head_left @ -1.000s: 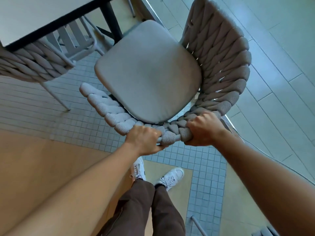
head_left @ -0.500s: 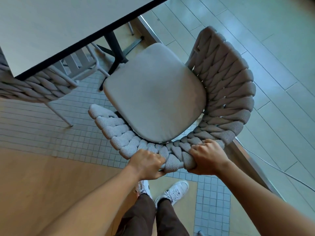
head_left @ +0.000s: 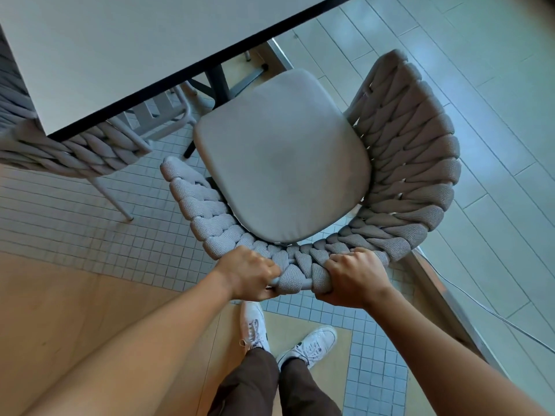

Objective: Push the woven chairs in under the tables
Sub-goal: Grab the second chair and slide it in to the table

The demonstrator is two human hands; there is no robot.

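Observation:
A grey woven chair (head_left: 405, 163) with a pale seat cushion (head_left: 282, 157) stands before me, its seat front pointing at the white table (head_left: 126, 49) with a black edge. Only the cushion's far corner comes near the table edge; the seat is otherwise out from under the top. My left hand (head_left: 250, 273) and my right hand (head_left: 353, 277) both grip the woven top rim of the backrest, side by side. A second woven chair (head_left: 75, 154) sits at the left, its seat under the table.
The table's black pedestal leg and foot (head_left: 219, 85) stand just beyond the cushion. A metal floor strip (head_left: 444, 298) and a thin cable (head_left: 495, 313) run along the right. My white shoes (head_left: 312, 345) are on the tiled floor behind the chair.
The table top fills more of the view and the chair's cushion sits closer to the table edge. Both hands have kept their grip on the backrest rim.

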